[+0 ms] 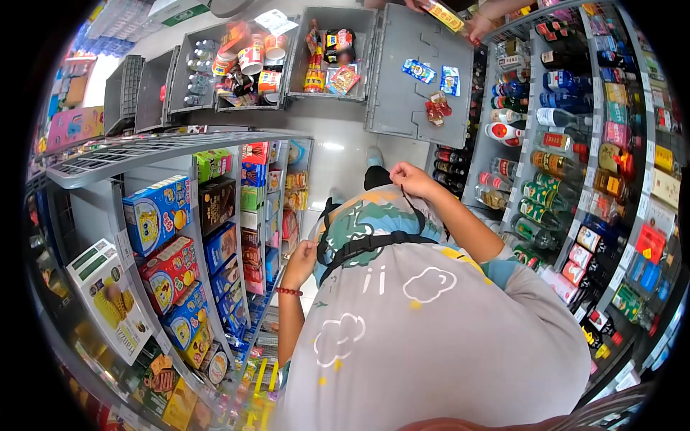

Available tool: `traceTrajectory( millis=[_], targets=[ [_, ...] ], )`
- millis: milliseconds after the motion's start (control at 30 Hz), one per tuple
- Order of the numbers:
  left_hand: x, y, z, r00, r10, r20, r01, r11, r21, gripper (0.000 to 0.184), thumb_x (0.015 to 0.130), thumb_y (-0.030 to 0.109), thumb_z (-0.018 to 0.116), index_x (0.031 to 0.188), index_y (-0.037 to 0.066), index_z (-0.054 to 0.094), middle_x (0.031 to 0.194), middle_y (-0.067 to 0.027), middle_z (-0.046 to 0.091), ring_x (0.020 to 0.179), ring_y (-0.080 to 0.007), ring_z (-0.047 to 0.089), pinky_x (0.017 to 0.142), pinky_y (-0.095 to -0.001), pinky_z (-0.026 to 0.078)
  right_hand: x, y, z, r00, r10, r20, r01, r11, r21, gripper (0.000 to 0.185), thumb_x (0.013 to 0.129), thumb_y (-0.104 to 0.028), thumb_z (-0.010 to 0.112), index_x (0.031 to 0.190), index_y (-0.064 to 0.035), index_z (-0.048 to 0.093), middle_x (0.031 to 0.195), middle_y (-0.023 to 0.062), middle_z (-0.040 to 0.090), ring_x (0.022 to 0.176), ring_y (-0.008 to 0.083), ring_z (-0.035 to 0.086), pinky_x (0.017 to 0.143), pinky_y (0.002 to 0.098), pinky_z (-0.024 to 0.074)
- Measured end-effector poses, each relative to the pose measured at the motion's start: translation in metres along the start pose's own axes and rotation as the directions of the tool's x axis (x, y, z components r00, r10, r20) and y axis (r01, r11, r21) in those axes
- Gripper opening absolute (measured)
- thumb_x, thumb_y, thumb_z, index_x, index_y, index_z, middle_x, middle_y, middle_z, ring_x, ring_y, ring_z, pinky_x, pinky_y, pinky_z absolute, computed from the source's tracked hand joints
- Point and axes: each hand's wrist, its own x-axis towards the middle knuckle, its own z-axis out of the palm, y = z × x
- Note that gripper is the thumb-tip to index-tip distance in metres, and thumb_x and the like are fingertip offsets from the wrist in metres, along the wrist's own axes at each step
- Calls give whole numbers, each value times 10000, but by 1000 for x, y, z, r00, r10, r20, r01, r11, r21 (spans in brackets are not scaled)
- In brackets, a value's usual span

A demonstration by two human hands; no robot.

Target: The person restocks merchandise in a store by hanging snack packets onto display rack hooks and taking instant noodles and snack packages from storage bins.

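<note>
My right hand (415,179) is raised in front of my waist, its fingers closed on a thin black strap (412,205). My left hand (306,253), with a red bead bracelet on the wrist, is closed at the other side of my waist. It is beside the loose strap end there, and what its fingers hold is too small to make out. Across the front of my patterned grey shirt (431,330) runs a black waist belt with a buckle (353,248).
Shelves of boxed snacks (159,214) stand on the left, bottle shelves (557,161) on the right. Ahead are a crate of cup noodles (282,100), another grey crate (291,87) and a grey lid (392,108) bearing small packets. Another person's hand (480,27) holds a yellow package (444,16).
</note>
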Motion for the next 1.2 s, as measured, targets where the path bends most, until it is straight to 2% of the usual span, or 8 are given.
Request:
traceTrajectory(
  millis=[233, 367, 500, 633, 833, 900, 1000, 1200],
  targets=[
    [24, 14, 4, 997, -70, 31, 75, 980, -184, 225, 996, 268, 592, 967, 46, 579, 783, 10, 592, 694, -62, 540, 623, -225, 437, 28, 13, -6, 998, -57, 0, 57, 997, -45, 185, 922, -195, 603, 1059, -72, 591, 880, 31, 635, 771, 110, 583, 678, 274, 489],
    [75, 3, -2, 996, 53, -67, -51, 998, 31, 187, 991, 229, 577, 979, 43, 578, 809, -18, 619, 750, -101, 589, 681, -266, 478, 27, -1, 1, 999, -2, -43, 0, 1000, -28, 185, 938, -211, 595, 1053, -67, 595, 905, 44, 646, 804, 125, 601, 698, 283, 497],
    [120, 39, -24, 998, 12, -61, 10, 936, 353, 199, 911, 195, 591, 1041, 44, 592, 870, -168, 673, 824, -267, 666, 752, -357, 511, 35, -4, 23, 997, -20, -77, 26, 997, 70, 204, 926, -236, 628, 1035, -65, 613, 861, 23, 640, 757, 114, 583, 677, 270, 481],
    [197, 18, -26, 997, -67, 21, 60, 969, 240, 248, 855, 181, 595, 1059, 41, 599, 920, -222, 681, 897, -353, 666, 798, -406, 510, 59, -1, 42, 996, -32, -78, 35, 999, 34, 173, 926, -215, 606, 1017, -68, 615, 855, 16, 642, 756, 116, 595, 669, 279, 488],
    [300, 6, -14, 989, -120, -92, 136, 971, 198, 247, 874, 235, 612, 1019, 34, 618, 974, -224, 686, 962, -384, 659, 855, -423, 506, 97, -18, 50, 987, -134, -92, 119, 982, -147, 168, 925, -190, 590, 983, -36, 625, 874, 96, 675, 814, 204, 645, 764, 327, 519],
    [352, 0, -9, 982, -102, -161, 135, 969, 207, 265, 909, 256, 592, 1054, 35, 610, 862, -161, 681, 850, -282, 673, 749, -399, 513, 117, -34, 37, 992, -115, -48, 101, 969, -224, 164, 918, -174, 591, 986, -29, 625, 892, 138, 671, 838, 260, 652, 779, 356, 518],
    [413, 34, -9, 933, -68, -354, 162, 957, 243, 325, 920, 293, 546, 1011, -7, 630, 978, -253, 675, 968, -438, 638, 840, -473, 507, 171, -30, 14, 969, -219, -112, 162, 911, -380, 148, 900, -146, 594, 988, -30, 622, 936, 157, 644, 853, 295, 640, 780, 373, 514],
    [606, 88, -28, 899, -119, -422, 226, 950, 213, 322, 881, 255, 553, 1063, -1, 628, 1080, -270, 655, 1044, -443, 623, 916, -500, 499, 280, -59, -19, 850, -480, -216, 255, 735, -628, 170, 874, -123, 647, 1007, -30, 600, 1009, 165, 609, 980, 352, 587, 854, 425, 474]
  ],
)
